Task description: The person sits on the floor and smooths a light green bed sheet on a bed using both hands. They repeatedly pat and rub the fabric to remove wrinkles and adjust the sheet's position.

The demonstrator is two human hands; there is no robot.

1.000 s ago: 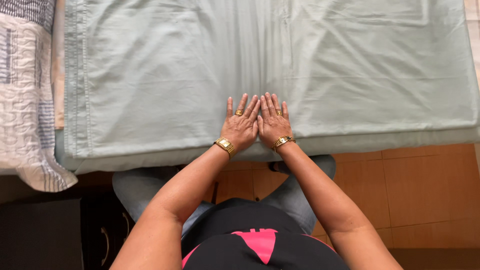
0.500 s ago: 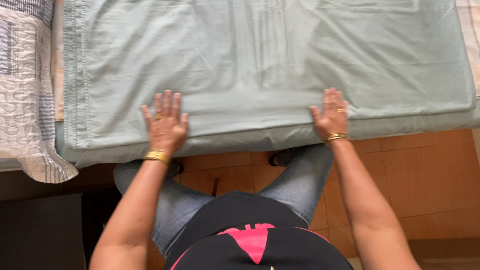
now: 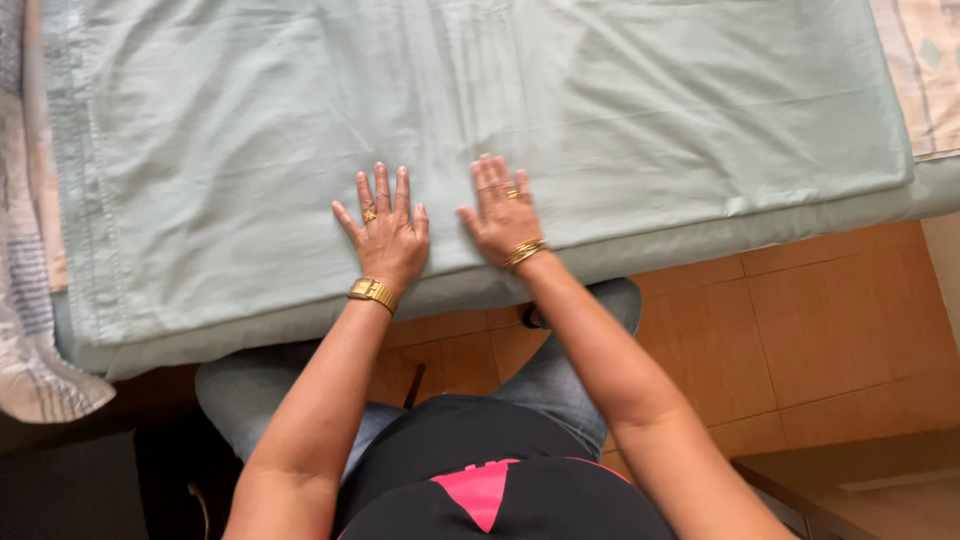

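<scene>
A pale green sheet (image 3: 560,120) lies spread flat over the bed, reaching its near edge above the orange tiled floor (image 3: 840,320), with a quilted cover (image 3: 30,330) at the left. The left hand (image 3: 388,238) and right hand (image 3: 505,215) rest palm-down on it near that edge, just apart. Their fingers are splayed open, gripping nothing, the cloth directly beneath them.

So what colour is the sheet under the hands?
The sheet is a plain pale green, with no pattern; it shows best in the head view, the only one here.
</scene>
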